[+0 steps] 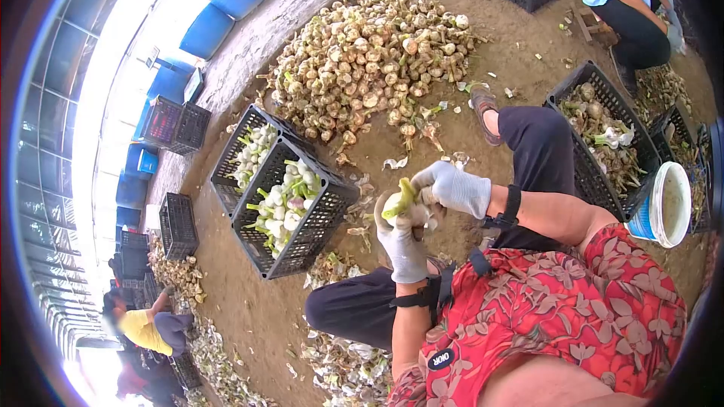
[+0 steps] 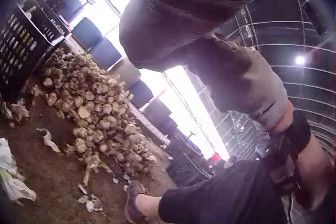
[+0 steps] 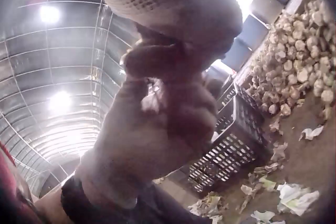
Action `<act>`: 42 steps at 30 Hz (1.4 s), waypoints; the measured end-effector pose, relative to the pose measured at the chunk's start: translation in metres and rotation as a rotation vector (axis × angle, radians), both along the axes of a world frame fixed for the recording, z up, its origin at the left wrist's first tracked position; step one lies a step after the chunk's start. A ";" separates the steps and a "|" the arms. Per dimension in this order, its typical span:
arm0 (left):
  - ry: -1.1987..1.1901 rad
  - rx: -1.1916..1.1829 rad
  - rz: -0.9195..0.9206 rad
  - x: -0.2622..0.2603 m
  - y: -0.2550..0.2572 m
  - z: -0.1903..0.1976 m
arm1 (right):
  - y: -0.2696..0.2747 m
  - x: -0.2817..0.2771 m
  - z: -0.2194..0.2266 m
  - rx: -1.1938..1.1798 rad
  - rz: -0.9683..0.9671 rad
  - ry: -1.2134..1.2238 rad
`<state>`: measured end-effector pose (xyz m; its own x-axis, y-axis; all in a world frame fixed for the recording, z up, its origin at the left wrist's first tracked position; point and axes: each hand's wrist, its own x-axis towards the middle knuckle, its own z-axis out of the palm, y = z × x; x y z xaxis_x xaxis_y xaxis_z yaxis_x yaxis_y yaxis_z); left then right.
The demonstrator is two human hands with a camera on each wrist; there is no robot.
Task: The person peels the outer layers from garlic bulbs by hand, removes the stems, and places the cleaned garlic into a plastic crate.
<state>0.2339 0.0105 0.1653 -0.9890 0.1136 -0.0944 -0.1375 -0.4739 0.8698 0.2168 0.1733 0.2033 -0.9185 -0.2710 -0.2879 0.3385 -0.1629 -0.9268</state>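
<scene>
- The head view shows the garlic [image 1: 405, 194] between the two hands, its yellow-green stalk turned toward the left; the gloves cover most of the bulb.
- In the left wrist view both gloves block the garlic; the right wrist view gives only a small pale patch between dark fingers.
- The wrist views also show an arched roof frame [image 3: 52, 56] with bright light coming through.
- The left hand [image 1: 405, 249], gloved and nearer the body, holds the garlic with bent fingers, thumb side up.
- The right hand [image 1: 458, 188], also gloved, reaches in from the right, knuckles up, its curled fingertips pinching at the garlic just beside the stalk.
- A black wristband [image 1: 511, 207] sits on the right wrist.
- Left of the hands, near, stands a black crate [image 1: 326, 215] of cleaned garlic with green stalks, another filled crate touching its far side.
- Beyond lies a large pile of untrimmed garlic [image 1: 369, 60].
- Right: a crate of dry garlic and scraps [image 1: 577, 132] beyond the right knee, and a white-and-blue bucket [image 1: 642, 220].
</scene>
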 end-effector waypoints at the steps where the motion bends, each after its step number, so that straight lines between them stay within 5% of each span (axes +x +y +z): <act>1: 0.004 0.031 -0.005 0.000 0.000 0.006 | -0.001 -0.003 -0.001 0.000 -0.057 0.015; 3: -0.003 0.044 -0.037 -0.001 -0.001 0.013 | 0.004 -0.015 -0.023 0.049 -0.183 0.071; 7: -0.068 0.167 -0.252 0.013 0.003 0.016 | 0.012 -0.027 -0.035 0.890 -0.452 0.632; 11: -0.036 -0.005 -0.275 0.019 0.003 0.023 | 0.025 -0.028 -0.050 1.303 -0.076 0.650; 14: -0.214 0.221 -0.210 0.010 -0.007 0.020 | 0.039 -0.025 -0.049 1.252 -0.193 0.611; 15: -0.275 0.295 -0.179 0.007 -0.013 0.016 | 0.044 -0.028 -0.047 1.439 0.088 0.533; 18: -0.179 0.546 -0.282 -0.001 -0.030 -0.002 | 0.038 -0.011 -0.039 1.338 0.465 0.547; 22: -0.067 0.269 -0.139 0.005 -0.026 -0.009 | 0.004 0.000 -0.007 0.426 0.355 0.348; 24: 0.025 0.079 -0.116 0.003 -0.018 -0.006 | -0.013 0.007 -0.001 0.501 0.248 0.415; 26: 0.238 -0.436 -0.001 -0.006 -0.011 -0.012 | -0.027 0.021 0.005 0.735 0.023 0.644; 28: 0.036 -0.292 -0.103 0.005 -0.014 -0.003 | -0.038 0.027 -0.001 0.813 -0.170 0.850; 31: -0.049 -0.043 -0.092 0.006 -0.018 -0.024 | -0.039 0.026 -0.014 0.688 -0.217 0.876; 35: 0.041 -0.202 -0.089 0.012 -0.018 -0.005 | -0.013 0.011 -0.019 -0.060 -0.064 0.257; 38: 0.189 -0.322 -0.125 0.012 -0.020 -0.009 | -0.004 0.007 -0.004 0.225 0.031 0.373; 42: 0.021 -0.321 -0.115 0.015 -0.009 0.013 | -0.005 0.006 0.000 0.332 -0.020 0.418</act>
<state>0.2489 0.0012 0.1780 -0.9736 0.1925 -0.1229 -0.1543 -0.1576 0.9754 0.2223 0.1678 0.2033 -0.9773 -0.2085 0.0369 -0.0712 0.1593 -0.9847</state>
